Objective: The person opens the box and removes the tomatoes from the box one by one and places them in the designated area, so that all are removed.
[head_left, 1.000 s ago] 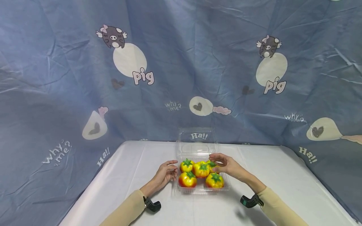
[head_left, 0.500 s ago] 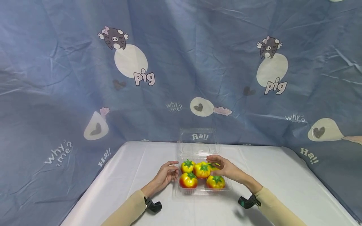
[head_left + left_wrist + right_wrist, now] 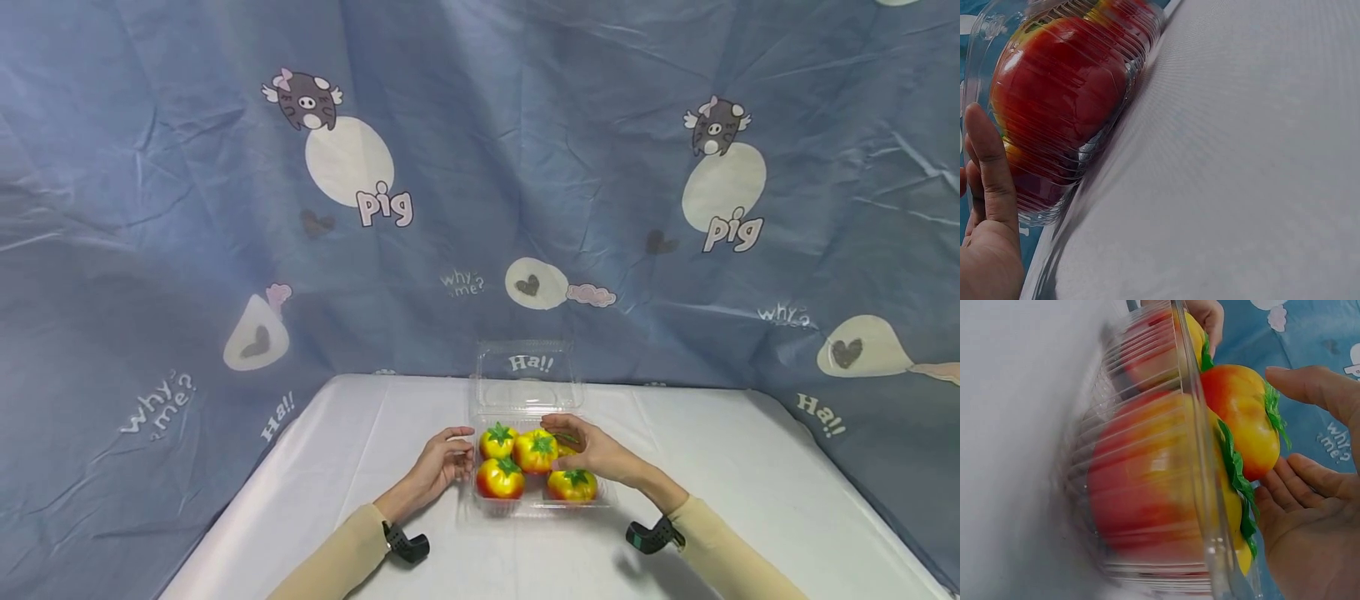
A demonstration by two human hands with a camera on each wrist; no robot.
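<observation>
Several yellow-and-red tomatoes with green leafy tops sit in a clear plastic clamshell box (image 3: 536, 505), its lid (image 3: 522, 367) raised at the back. The middle tomato (image 3: 536, 451) stands higher than the rest, showing above the box rim in the right wrist view. My right hand (image 3: 596, 450) reaches over the back right tomato, thumb and fingers spread about the right side of the middle one. In the right wrist view its fingers (image 3: 1304, 481) come right at that tomato's edge. My left hand (image 3: 435, 467) rests by the box's left wall, fingers (image 3: 994, 156) nearly straight along it.
The box stands on a white-covered table (image 3: 375, 450) near its back edge. A blue printed curtain (image 3: 480, 167) hangs behind. Dark bands (image 3: 405, 543) sit on both wrists.
My right hand has moved left across the back right tomato toward the middle one. The left hand, box and tomatoes stay as they were; the head view has shifted slightly.
</observation>
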